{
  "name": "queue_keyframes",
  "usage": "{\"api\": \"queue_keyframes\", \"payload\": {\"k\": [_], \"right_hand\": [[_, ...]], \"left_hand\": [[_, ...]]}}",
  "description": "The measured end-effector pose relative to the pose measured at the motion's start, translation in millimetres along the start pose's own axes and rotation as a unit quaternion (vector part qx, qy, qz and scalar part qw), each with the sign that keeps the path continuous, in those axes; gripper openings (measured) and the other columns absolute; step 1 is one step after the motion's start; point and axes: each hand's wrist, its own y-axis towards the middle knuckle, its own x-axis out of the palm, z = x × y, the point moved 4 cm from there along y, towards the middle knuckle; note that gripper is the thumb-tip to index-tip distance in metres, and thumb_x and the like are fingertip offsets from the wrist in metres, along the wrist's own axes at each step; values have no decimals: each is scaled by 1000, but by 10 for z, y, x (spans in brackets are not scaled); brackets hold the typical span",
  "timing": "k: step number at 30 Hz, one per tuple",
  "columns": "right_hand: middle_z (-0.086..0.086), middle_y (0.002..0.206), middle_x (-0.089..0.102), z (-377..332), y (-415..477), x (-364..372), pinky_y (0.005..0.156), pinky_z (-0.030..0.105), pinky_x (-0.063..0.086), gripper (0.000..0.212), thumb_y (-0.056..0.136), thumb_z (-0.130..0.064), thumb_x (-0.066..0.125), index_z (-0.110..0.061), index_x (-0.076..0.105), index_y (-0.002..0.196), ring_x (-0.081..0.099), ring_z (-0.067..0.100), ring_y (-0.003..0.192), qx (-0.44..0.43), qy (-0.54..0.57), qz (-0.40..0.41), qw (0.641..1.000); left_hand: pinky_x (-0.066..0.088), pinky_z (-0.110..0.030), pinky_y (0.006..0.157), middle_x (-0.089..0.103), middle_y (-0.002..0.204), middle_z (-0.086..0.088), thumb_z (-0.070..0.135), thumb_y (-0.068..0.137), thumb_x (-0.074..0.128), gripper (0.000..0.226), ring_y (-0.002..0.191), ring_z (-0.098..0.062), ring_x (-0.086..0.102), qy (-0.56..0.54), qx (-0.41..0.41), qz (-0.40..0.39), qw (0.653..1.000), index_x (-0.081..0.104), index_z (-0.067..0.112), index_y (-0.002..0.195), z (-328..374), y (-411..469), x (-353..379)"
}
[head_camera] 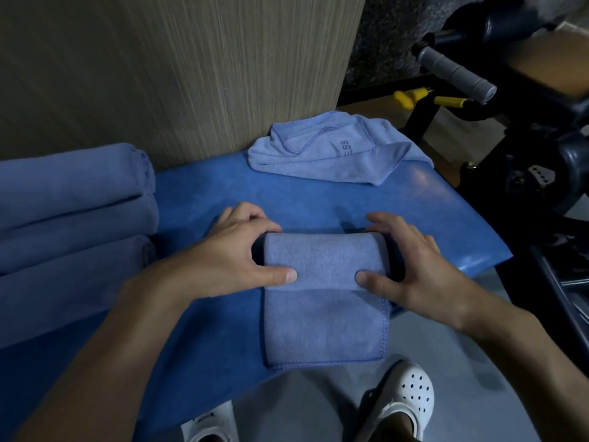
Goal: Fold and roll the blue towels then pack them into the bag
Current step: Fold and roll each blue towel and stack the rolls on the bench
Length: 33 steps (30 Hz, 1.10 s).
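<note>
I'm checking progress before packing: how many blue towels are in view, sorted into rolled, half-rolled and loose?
rolled towels, stacked at the left: 3
half-rolled towel, held by the left hand and the right hand: 1
loose towel, crumpled at the far end of the bench: 1
Total: 5

You face a wood-grain wall panel [191,59], dim light, a blue padded tabletop [318,202] below you, grey floor [318,406], black gym machine [541,173] on your right.
</note>
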Motion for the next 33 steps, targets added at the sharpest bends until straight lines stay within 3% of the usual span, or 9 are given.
{"api": "queue_keyframes", "payload": {"k": [3,6,10,13,17,20,23,28,33], "right_hand": [[-25,119,39,-21,30,-2,106,29,25,78,71,-60,70,-46,33,138,30,0,114,8,-31,-27,999],[-33,108,49,-45,77,-14,102,35,37,49,63,-56,73,-57,46,105,43,-1,110,-9,25,1,1000],[-19,101,53,-88,120,-52,94,37,40,44,61,-48,70,-46,43,96,50,12,102,-34,58,112,991],[-14,98,49,-205,147,-48,87,26,27,39,66,-32,66,-34,42,96,47,12,97,-78,-9,156,985],[-6,101,51,-205,185,-20,84,30,26,36,68,-17,66,-23,46,97,48,20,97,-107,-100,162,976],[-5,104,51,-197,175,-7,85,32,27,44,67,-11,72,-25,43,96,48,21,98,-108,-128,153,974],[-7,110,49,-192,135,9,85,32,27,46,64,-22,72,-30,38,94,47,21,103,-107,-119,123,979],[-13,123,48,-134,43,24,98,35,31,46,73,-67,59,-29,42,93,45,11,118,-94,-39,88,991],[-16,122,54,-105,12,20,101,48,39,39,81,-63,57,-31,44,98,50,7,120,-75,32,66,994]], "left_hand": [[37,-32,102,38,110,29,79,49,61,56,112,-4,38,13,-3,-10,1000,50,47,93,12,-15,-1],[49,-40,85,55,95,21,71,52,71,55,96,-10,53,-26,-12,7,1000,50,42,94,22,-11,-16],[52,-46,69,56,82,7,41,65,81,44,76,-16,55,-108,29,91,990,47,30,91,124,1,-57],[49,-53,70,58,86,1,26,70,74,38,80,-25,56,-113,66,131,983,41,25,89,184,4,-49],[50,-49,74,61,95,8,14,74,72,42,88,-20,60,-82,82,136,984,36,32,84,206,3,-6],[52,-46,75,60,98,10,33,73,79,42,85,-16,60,-105,72,80,989,43,30,96,234,-30,27],[52,-39,89,63,108,19,62,80,59,39,99,-5,63,-142,78,50,986,57,36,109,269,-45,27],[51,-39,95,66,111,23,55,85,55,30,109,-2,61,-145,93,55,983,64,38,107,269,-37,45],[53,-40,91,61,116,20,55,73,71,49,107,-5,62,-140,88,24,986,55,45,118,228,-45,98]]}}
